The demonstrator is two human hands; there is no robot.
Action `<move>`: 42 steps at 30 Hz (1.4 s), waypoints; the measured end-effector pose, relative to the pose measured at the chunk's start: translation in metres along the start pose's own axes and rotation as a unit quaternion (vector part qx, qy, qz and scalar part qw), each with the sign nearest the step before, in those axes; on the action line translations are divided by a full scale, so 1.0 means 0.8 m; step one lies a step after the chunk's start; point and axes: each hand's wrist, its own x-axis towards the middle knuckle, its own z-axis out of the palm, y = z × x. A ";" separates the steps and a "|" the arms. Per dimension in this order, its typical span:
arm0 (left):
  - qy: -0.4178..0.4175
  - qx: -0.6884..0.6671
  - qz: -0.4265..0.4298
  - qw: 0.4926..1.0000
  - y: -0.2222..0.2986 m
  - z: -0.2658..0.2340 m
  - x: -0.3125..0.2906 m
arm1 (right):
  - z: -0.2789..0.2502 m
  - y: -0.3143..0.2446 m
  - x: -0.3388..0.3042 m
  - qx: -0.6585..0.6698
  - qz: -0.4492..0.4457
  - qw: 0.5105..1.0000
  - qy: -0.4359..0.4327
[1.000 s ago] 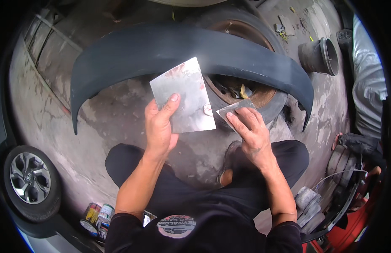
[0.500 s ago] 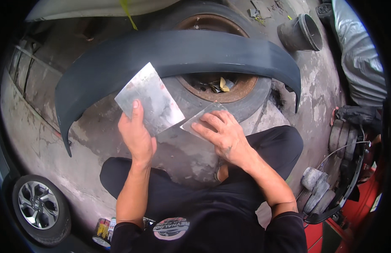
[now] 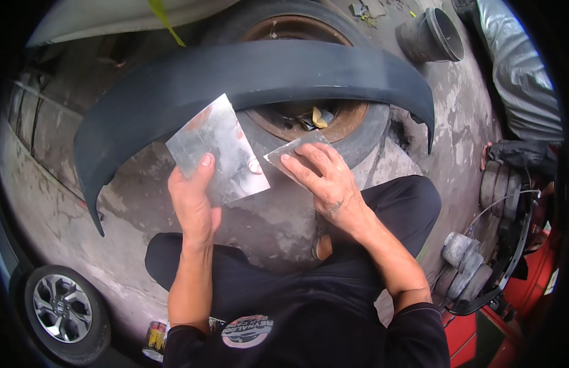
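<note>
A square, metallic-looking plate (image 3: 214, 175) lies tilted before the person's chest, smeared grey, with reddish streaks along its upper and right edges and a pale blob near its 4 o'clock corner. The left hand (image 3: 195, 202), partly closed, grips its 7 o'clock side, thumb on top; the fingers beneath are hidden. At 3 o'clock, just beside the plate's right edge but apart from it, the right hand (image 3: 335, 191) has a smaller flat spreader (image 3: 274, 157), fingers spread over its upper face, thumb out of sight. With only one side gripped, the plate could tip under a hard press at its far corner, and the blob, sitting so near the edge, could slide off. Red smears could also reach the dark bumper (image 3: 266, 73), at 12 to 1 o'clock behind the plate, if a corner brushed it. At 2 o'clock a rusty wheel rim (image 3: 353, 119) holds a yellowish scrap (image 3: 317, 115) and darker bits. Farther off at 2 o'clock, a black bucket (image 3: 416, 38) leans, its inside too dark to read. Toward 6 to 7 o'clock stands a red-and-yellow can (image 3: 155, 339), contents unseen.
</note>
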 end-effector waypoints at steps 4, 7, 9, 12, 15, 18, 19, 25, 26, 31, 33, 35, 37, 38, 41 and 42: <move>-0.011 0.124 0.057 0.991 -0.030 -0.002 0.002 | 0.012 -0.035 0.027 0.005 -0.038 0.998 0.044; 0.015 0.089 0.034 0.995 -0.027 0.003 -0.002 | 0.020 -0.044 0.017 0.009 -0.045 0.999 0.014; 0.037 0.067 0.030 0.997 -0.028 0.005 -0.002 | 0.016 -0.045 0.009 0.016 -0.040 0.999 -0.012; 0.073 0.061 0.069 0.993 -0.017 0.001 0.002 | 0.009 -0.032 -0.003 0.008 -0.038 0.998 -0.047; 0.080 0.065 0.128 0.986 -0.003 -0.002 0.007 | 0.008 -0.018 -0.008 0.007 -0.022 0.998 -0.057; 0.070 0.040 0.060 0.995 -0.003 0.000 0.008 | 0.002 -0.030 0.012 0.119 -0.032 0.990 0.072; 0.063 0.014 0.004 0.998 -0.009 0.000 0.008 | 0.005 -0.036 0.015 0.111 -0.046 0.990 0.074; 0.058 -0.082 -0.107 0.989 -0.008 0.001 -0.002 | 0.017 -0.021 -0.014 0.061 -0.031 0.997 0.038; 0.047 -0.083 -0.078 0.992 -0.002 0.000 -0.002 | 0.014 -0.013 -0.016 0.045 -0.026 0.998 0.028; 0.022 0.100 0.047 0.994 -0.009 0.001 -0.004 | -0.001 -0.017 0.013 0.032 -0.020 0.997 0.063; 0.014 0.119 0.072 0.990 -0.024 0.004 -0.005 | 0.001 -0.037 0.027 -0.009 -0.050 0.997 0.062; 0.027 0.098 0.046 0.994 -0.019 0.007 -0.008 | 0.016 -0.048 0.017 0.003 -0.037 0.998 0.050; 0.032 0.088 0.038 0.995 -0.017 0.007 -0.008 | 0.024 -0.052 0.006 0.010 -0.037 0.998 0.043; 0.040 0.088 0.050 0.994 -0.017 0.005 -0.005 | 0.024 -0.049 0.002 0.011 -0.039 0.999 0.033; 0.074 0.090 0.083 0.990 -0.016 0.004 0.000 | 0.015 -0.037 -0.012 0.010 -0.032 0.999 0.004; 0.093 0.089 0.094 0.987 -0.008 0.010 0.001 | 0.011 -0.031 -0.015 0.006 -0.025 1.000 -0.006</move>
